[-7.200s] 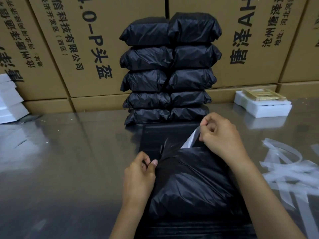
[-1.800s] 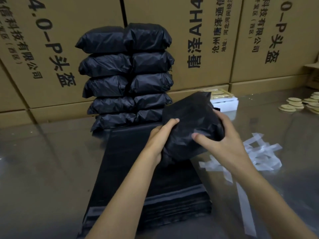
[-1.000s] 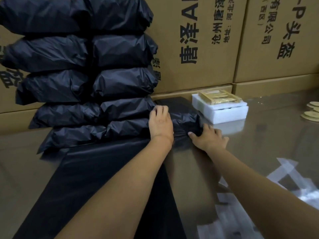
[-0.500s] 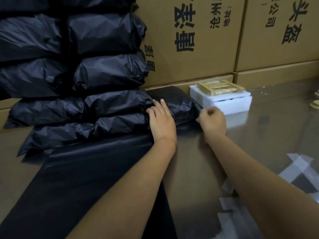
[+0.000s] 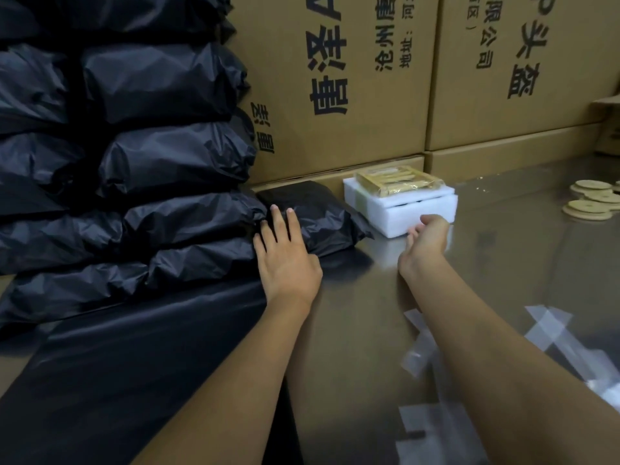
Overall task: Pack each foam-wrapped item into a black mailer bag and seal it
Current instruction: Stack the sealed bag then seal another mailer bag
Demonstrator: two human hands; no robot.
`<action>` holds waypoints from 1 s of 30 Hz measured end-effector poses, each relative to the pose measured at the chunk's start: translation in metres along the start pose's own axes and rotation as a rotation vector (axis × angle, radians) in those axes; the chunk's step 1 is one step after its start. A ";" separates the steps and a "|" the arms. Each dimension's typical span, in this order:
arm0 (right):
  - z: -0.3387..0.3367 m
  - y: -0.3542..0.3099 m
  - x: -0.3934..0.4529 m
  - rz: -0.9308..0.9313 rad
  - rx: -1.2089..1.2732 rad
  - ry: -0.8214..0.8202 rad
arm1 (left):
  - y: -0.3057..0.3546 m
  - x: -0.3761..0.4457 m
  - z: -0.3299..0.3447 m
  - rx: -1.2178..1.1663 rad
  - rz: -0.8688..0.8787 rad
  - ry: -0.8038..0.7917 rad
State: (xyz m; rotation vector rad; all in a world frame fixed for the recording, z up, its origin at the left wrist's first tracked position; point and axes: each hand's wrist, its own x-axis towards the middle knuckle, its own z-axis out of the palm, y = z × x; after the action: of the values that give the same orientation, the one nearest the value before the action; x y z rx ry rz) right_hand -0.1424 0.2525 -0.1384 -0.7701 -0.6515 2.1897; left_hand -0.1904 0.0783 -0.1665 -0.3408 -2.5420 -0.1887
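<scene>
- Two hands are out over the desk [image 5: 385,317], and I read both from the head camera.
- Left hand [image 5: 285,256]: flat, fingers straight, pressing on the sealed black mailer bag [image 5: 312,216]. I judge this seats it flush against the foot of the stack of packed bags [image 5: 151,156], at its right end, with the cardboard cartons [image 5: 335,78] behind as a backstop.
- Right hand [image 5: 427,238]: relaxed and holding nothing, fingers loosely bent, its tips just at the lower front edge of the white foam-wrapped item [image 5: 409,209]. Contact I cannot confirm.
- Foam-wrapped item: on the desk just right of the sealed bag, near the cartons, with a gold packet [image 5: 396,182] lying on top (presumably the next unit to pack).
- Flat empty mailers [image 5: 134,364] lie under the left forearm, in easy reach for that next unit.
- Peeled seal strips [image 5: 550,333] are scattered at right; round tan discs [image 5: 590,203] sit further off.
- Judgement: one unit is finished; pickup of the next is not yet made.
</scene>
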 end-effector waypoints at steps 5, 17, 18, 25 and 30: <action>-0.002 -0.001 0.007 0.021 0.039 -0.058 | 0.000 0.001 0.003 -0.009 0.000 0.015; 0.012 -0.029 0.006 0.153 -0.095 -0.278 | -0.001 0.001 0.004 -0.017 0.006 0.016; 0.014 -0.029 0.004 0.186 -0.204 -0.278 | -0.001 0.000 0.004 -0.018 0.005 0.014; 0.013 -0.018 0.007 0.227 -0.470 -0.230 | -0.002 0.000 0.004 -0.026 0.000 0.005; 0.009 -0.023 0.010 0.254 -0.422 -0.218 | -0.001 0.002 0.005 -0.022 0.000 -0.002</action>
State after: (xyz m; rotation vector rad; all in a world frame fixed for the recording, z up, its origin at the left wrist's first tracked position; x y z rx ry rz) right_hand -0.1433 0.2727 -0.1208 -0.8695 -1.2106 2.4207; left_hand -0.1951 0.0787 -0.1692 -0.3491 -2.5441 -0.2164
